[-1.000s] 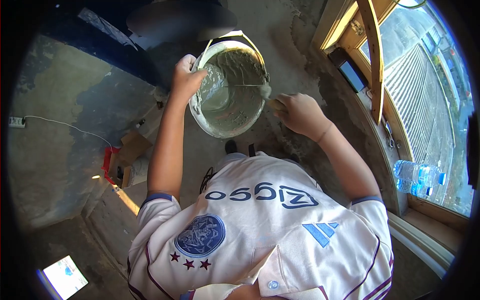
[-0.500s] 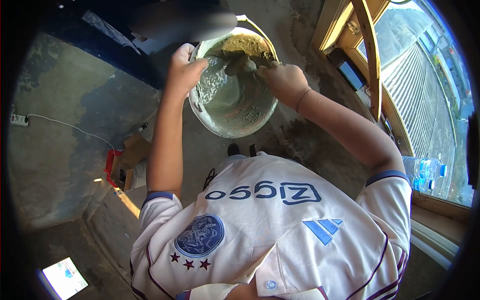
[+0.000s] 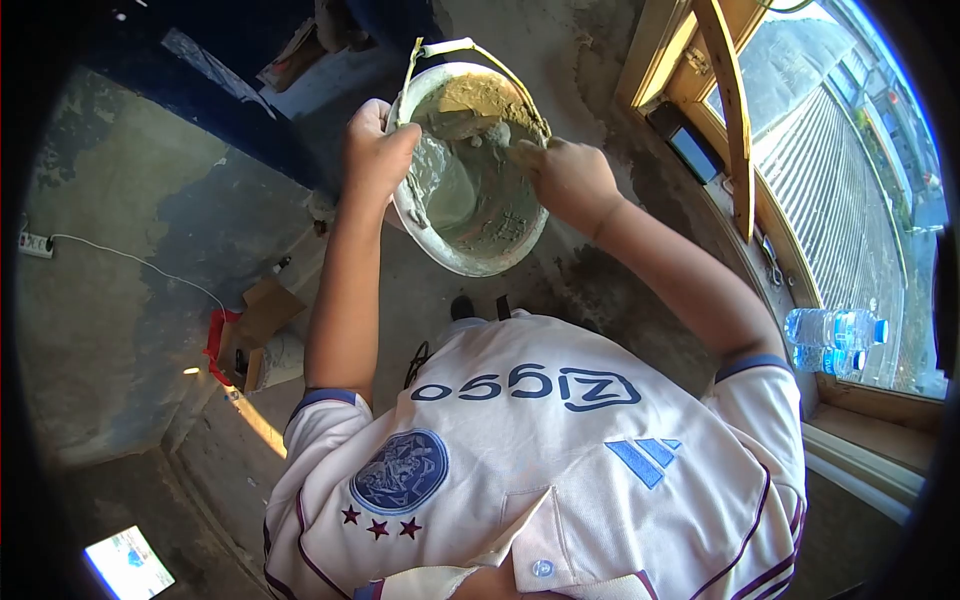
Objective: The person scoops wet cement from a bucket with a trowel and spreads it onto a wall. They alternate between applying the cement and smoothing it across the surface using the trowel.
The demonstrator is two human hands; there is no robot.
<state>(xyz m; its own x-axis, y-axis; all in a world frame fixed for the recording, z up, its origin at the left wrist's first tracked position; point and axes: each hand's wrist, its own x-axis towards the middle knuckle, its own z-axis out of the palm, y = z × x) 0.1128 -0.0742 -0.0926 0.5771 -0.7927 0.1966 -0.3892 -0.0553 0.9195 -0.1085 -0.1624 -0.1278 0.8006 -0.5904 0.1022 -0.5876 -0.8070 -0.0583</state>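
A white bucket (image 3: 487, 266) smeared with wet grey mortar (image 3: 450, 195) hangs tilted in front of me, its mouth facing me. My left hand (image 3: 380, 150) is closed around the rim on the left side. At the right rim, my right hand (image 3: 570, 175) is closed on the handle of what looks like a mortar-coated trowel (image 3: 496, 134). The trowel's blade lies inside the bucket, blending with the mortar, so its outline is hard to make out. A wire bail with a white grip (image 3: 447, 47) stands up over the far rim.
A window ledge on the right holds a phone-like dark device (image 3: 688, 142) and water bottles (image 3: 835, 328). A wooden strip (image 3: 735, 120) leans by the window. On the left are a cardboard box (image 3: 272, 305), a power strip (image 3: 36, 244) with a cable, and a blue panel (image 3: 235, 110).
The bucket has turned and shifted slightly left, and its bail shows fully. A blurred dark shape above the bucket is gone. The trowel has moved slightly within the mortar.
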